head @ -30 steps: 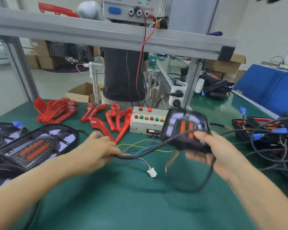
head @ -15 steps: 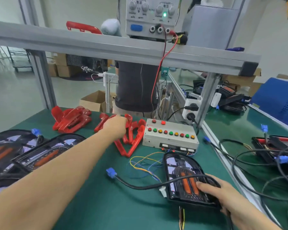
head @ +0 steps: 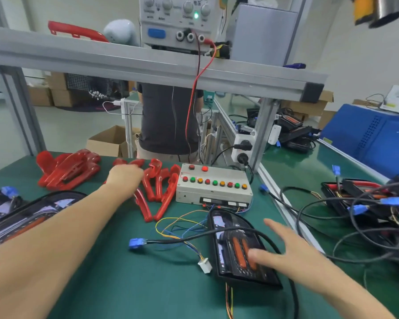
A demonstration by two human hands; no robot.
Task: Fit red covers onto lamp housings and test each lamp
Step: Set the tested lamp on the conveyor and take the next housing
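Green matting [head: 129,284] is covering the workbench, with an aluminium shelf rail [head: 148,63] crossing overhead and a bench power supply [head: 177,21] sitting on it, green light glowing. Going left to right, all placed against the grey button box [head: 213,187]: far left of it, black lamp housings [head: 28,217] are lying at the bench edge, a blue plug [head: 9,191] showing above them. Left of the box and further back, a pile of red covers [head: 67,171] is sitting. Just left of the box, a looser group of red covers [head: 161,187] is lying spread out, and the left hand [head: 124,176] is reaching onto these with fingers curled down over one; blur is hiding whether it is actually gripping, cannot tell. In front of the box, loose yellow and blue wires [head: 177,226] are trailing to a white connector [head: 205,265], and a black cable with a blue connector [head: 136,243] is lying across the mat. Below the box and slightly right, one lamp housing [head: 237,252] is lying flat on the mat, face up, orange strips showing. The right hand [head: 288,252] is hovering at its right edge, fingers spread and relaxed, thumb over the housing, grasping nothing. Far right of the box, a tangle of black cables [head: 355,224] is covering more housings.
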